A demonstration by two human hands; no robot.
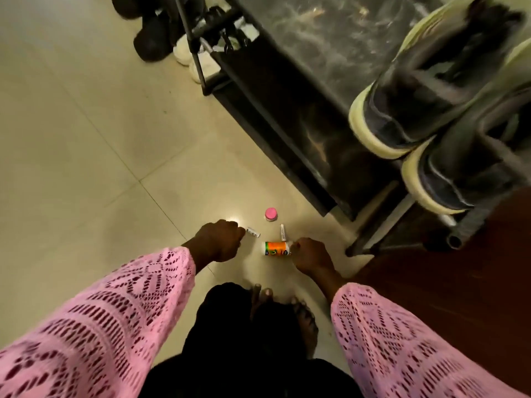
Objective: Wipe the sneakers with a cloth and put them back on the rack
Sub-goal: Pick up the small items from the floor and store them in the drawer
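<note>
Two dark sneakers (425, 110) with pale yellowish soles sit side by side on the black rack (287, 116) at the right edge of the frame, heels toward the camera, the nearer one lower right of the other. The rack runs diagonally from top centre down to the right. At its far end, upper left of centre, dark shoes (152, 41) and white shoes (189, 56) lie on the tiled floor (71, 139).

Low in the centre of the frame, both hands reach down to small items on the floor, well apart from the sneakers. The right hand (311, 255) grips one end of an orange-labelled container (277, 249) lying on its side. The left hand (219, 242) is curled, its fingertips at a small white tube (253, 232); whether it pinches the tube I cannot tell. A second white tube (283, 232) lies just above the container, and a jar with a pink lid (270, 214) stands beyond it. Both arms wear pink openwork sleeves (115, 326). Bare feet (287, 308) show below the hands.
</note>
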